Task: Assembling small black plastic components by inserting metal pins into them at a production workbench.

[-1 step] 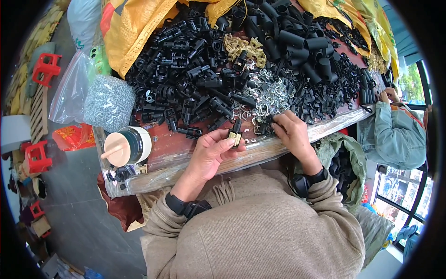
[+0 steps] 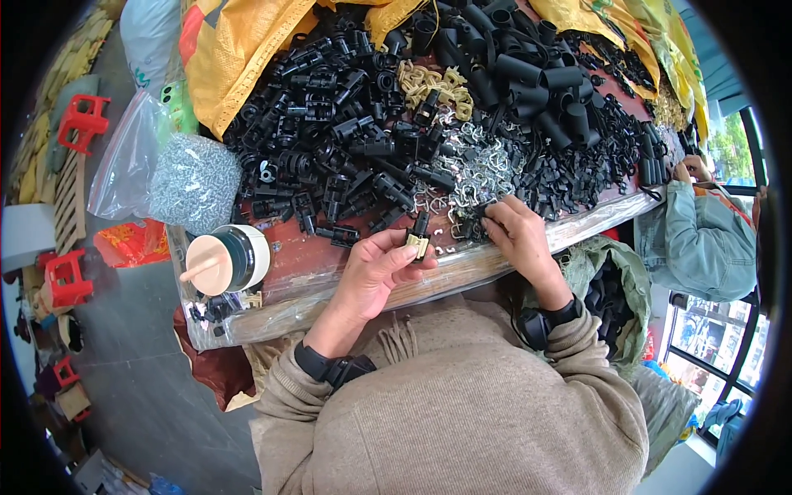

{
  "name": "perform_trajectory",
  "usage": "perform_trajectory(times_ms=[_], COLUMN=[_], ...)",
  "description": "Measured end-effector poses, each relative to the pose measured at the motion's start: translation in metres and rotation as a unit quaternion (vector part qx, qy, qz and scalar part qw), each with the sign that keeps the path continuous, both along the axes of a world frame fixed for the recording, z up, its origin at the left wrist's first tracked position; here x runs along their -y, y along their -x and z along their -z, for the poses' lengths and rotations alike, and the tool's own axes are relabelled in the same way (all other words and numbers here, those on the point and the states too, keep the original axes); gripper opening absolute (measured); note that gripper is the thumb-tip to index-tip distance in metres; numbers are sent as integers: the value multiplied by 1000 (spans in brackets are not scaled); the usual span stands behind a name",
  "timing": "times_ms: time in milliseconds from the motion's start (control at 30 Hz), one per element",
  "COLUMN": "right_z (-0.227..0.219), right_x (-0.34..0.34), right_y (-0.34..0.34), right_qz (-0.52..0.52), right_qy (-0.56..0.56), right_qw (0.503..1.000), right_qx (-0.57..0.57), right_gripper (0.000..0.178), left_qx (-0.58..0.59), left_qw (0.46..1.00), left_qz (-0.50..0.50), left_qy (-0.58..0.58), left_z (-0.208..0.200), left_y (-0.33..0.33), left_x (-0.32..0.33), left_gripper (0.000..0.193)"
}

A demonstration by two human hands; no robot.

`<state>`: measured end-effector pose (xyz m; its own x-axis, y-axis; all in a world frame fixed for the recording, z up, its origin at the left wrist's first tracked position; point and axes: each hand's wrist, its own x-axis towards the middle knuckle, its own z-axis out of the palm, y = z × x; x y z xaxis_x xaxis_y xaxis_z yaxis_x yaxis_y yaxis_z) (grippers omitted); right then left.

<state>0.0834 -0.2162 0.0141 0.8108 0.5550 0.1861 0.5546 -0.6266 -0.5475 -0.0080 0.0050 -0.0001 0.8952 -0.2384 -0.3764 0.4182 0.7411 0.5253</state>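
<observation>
My left hand (image 2: 375, 268) pinches a small plastic part with a cream block (image 2: 417, 245) and a black stem (image 2: 421, 223) sticking up, held just above the table's near edge. To its right, my right hand (image 2: 521, 239) reaches into small black plastic pieces (image 2: 470, 230). Its thumb and fingertips are drawn together there, and what is between them is hidden. Beyond lies a pile of bent silvery metal clips (image 2: 483, 169). A heap of black plastic fittings (image 2: 334, 136) spreads behind my left hand.
A jar with a pinkish lid (image 2: 208, 266) and a bag of small grey pieces (image 2: 195, 181) stand at the table's left. Cream rings (image 2: 441, 87) and black tubes (image 2: 521, 70) lie farther back. A co-worker's sleeve (image 2: 701, 239) is at right, beyond an open green sack (image 2: 631, 289).
</observation>
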Motion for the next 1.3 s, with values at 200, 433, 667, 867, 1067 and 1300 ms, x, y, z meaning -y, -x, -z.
perform_trajectory(times_ms=[200,433,667,867,1067,1300], right_z=[2,-1,-9,-9,-10,-3], right_x=[-4,2,-14,-33,-39,-47], right_y=[-5,-3,7,10,6,19], right_qz=[-11,27,-31,-139,-160,-159], right_qy=[17,-117,-261,-265,-191,-204], right_qw=[1000,962,835,801,796,868], right_qx=[-23,-244,-484,-519,-552,-425], right_gripper=[8,14,19,19,20,19], left_qx=[-12,-13,-5,71,148,135], left_qw=[1000,1000,998,980,958,959], left_qz=[-9,-10,-43,-96,-105,-137], left_qy=[7,-3,-52,-160,-221,-210], left_z=[1,-3,-2,-9,-12,-1], left_y=[0,-3,-6,-8,-8,-9], left_x=[0,1,12,17,23,21], left_gripper=[25,26,27,33,38,36])
